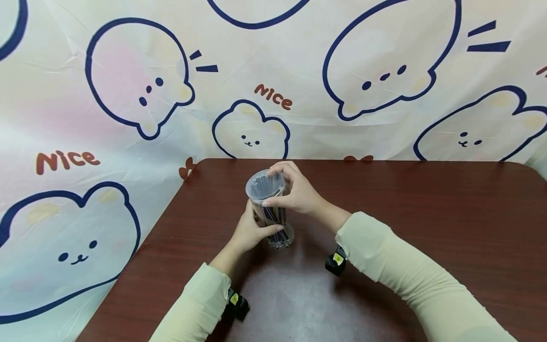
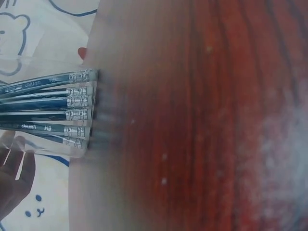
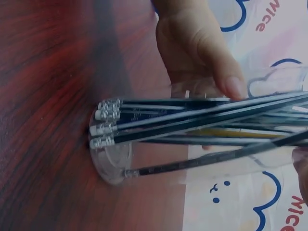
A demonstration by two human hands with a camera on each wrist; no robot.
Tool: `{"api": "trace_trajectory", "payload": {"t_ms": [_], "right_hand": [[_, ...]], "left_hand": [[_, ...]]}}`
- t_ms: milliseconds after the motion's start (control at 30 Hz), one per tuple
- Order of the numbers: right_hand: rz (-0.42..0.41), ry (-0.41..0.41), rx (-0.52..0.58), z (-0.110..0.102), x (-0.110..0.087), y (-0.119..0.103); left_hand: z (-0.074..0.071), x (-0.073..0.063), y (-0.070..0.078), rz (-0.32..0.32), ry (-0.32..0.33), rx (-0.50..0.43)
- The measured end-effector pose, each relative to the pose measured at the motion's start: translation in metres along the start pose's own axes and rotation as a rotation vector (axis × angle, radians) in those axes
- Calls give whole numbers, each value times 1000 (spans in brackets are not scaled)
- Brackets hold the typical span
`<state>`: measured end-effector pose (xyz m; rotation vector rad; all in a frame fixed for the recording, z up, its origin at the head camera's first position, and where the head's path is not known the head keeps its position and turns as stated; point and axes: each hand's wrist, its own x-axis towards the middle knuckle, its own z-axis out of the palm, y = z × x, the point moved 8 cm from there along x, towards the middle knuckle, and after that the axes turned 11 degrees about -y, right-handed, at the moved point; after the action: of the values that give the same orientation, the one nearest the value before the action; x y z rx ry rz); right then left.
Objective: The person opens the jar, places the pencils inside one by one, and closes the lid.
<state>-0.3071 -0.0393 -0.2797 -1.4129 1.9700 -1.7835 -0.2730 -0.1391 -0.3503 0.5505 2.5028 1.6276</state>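
A clear plastic tube-shaped container [image 1: 277, 214] stands on the table, full of dark pencils [image 3: 192, 118] with silver ferrules and pale erasers pointing down. A translucent round lid [image 1: 261, 186] covers its top. My left hand [image 1: 251, 231] grips the container's side, thumb across the front; the far fingers are hidden behind it. At the top, my right hand [image 1: 300, 191] holds the lid's rim between thumb and fingers. In the left wrist view the eraser ends of the pencils [image 2: 77, 103] show through the wall, with left-hand fingers [image 2: 21, 175] beside them.
The dark reddish-brown wooden table [image 1: 410, 204] has its far edge just beyond the container. Behind it hangs a pale cloth [image 1: 307, 128] printed with cartoon bears. Small black cameras [image 1: 335, 263] sit under both sleeve cuffs.
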Motion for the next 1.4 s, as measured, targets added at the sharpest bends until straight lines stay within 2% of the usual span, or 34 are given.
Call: {"api": "trace_trajectory", "payload": {"t_ms": [233,300,533,833,933,1067,1167,1333,1400], "right_hand": [[-21,-98,161,3,-2,1],[-12,-82,148,3,-2,1],[52,33,-33,0,0,3],[6,-37,65,2,-4,2],[10,7,33,1,-3,-1],[19,88,-77,2,-4,-15],[29,111,-79,5,-5,-26],[-1,78,10,3,-4,-8],[-30,69,24,1,-2,0]], "left_hand": [[-1,-1,-1,-28,18,13],[-1,-1,-1,-27,16,10],[1,0,1,5,-5,0],[1,0,1,6,1,16],[1,0,1,12,-4,20],[1,0,1,15,-8,19],[1,1,1,18,-12,12],[0,0,0,18,-9,16],[-1,1,-5,22,-7,22]]}}
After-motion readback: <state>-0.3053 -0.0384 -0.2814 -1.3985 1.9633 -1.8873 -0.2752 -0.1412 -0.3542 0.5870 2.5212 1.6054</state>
